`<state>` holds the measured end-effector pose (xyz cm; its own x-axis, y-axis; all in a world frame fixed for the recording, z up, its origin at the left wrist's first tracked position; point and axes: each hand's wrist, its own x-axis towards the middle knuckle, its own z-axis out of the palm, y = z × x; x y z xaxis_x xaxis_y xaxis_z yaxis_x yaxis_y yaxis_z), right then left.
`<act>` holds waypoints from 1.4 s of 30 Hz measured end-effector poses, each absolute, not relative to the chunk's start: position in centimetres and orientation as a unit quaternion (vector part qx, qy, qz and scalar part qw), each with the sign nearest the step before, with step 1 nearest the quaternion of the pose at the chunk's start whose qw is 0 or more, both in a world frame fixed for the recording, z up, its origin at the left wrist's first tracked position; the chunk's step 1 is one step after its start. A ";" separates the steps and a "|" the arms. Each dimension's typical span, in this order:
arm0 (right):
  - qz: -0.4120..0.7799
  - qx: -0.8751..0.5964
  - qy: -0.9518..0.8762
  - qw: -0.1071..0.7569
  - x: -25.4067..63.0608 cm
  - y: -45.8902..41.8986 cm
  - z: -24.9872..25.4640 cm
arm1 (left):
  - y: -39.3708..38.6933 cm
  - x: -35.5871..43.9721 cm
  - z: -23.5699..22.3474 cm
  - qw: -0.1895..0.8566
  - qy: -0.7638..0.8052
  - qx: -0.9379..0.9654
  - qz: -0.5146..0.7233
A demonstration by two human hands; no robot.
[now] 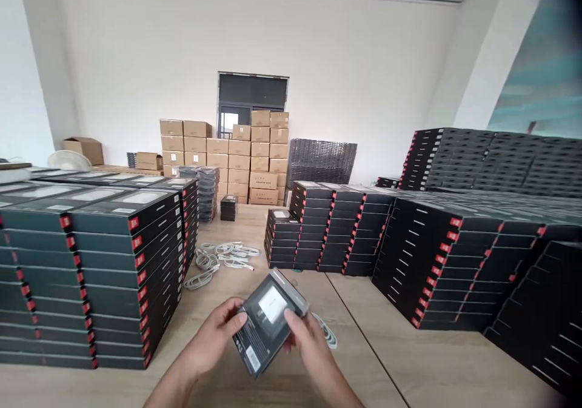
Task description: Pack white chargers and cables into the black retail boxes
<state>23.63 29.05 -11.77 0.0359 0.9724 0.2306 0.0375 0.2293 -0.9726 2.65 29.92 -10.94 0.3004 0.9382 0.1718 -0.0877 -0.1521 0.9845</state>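
Between my two hands is a black retail box [257, 332] with a picture of a white charger on its face and a barcode label near its lower corner. It is held tilted above the wooden table [218, 359]. My left hand [222, 329] grips its left edge, thumb on the front. My right hand [304, 335] holds the right side, its thumb pressed on the printed face and its other fingers partly hidden behind. Just behind my right hand lies a coiled white cable [328, 334]. Farther back on the table is a pile of white cables [218, 259].
Stacked black boxes with red tabs rise on the left [113, 262] and right [427, 262]. A shorter black stack [284, 238] stands beyond my hands. Brown cartons [236, 159] and a pile of dark trays [322, 160] are near the back wall. A seam crosses the tabletop.
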 end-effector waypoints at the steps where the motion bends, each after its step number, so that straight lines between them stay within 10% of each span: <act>1: 0.436 -0.457 -0.533 0.563 22.9 28.9 -12.2 | 29.7 2.6 -10.8 0.483 0.385 0.637 0.461; 6: 0.419 -0.462 -0.554 0.551 20.3 28.5 -13.1 | 28.0 3.4 -10.7 0.193 0.475 0.750 0.417; 17: 0.543 -0.310 -0.598 0.502 21.5 28.0 -10.6 | 26.7 4.5 -8.6 0.015 0.482 0.800 0.356; 42: 0.441 -0.468 -0.532 0.551 21.8 28.6 -12.7 | 26.8 5.8 -10.5 0.019 0.452 0.840 0.298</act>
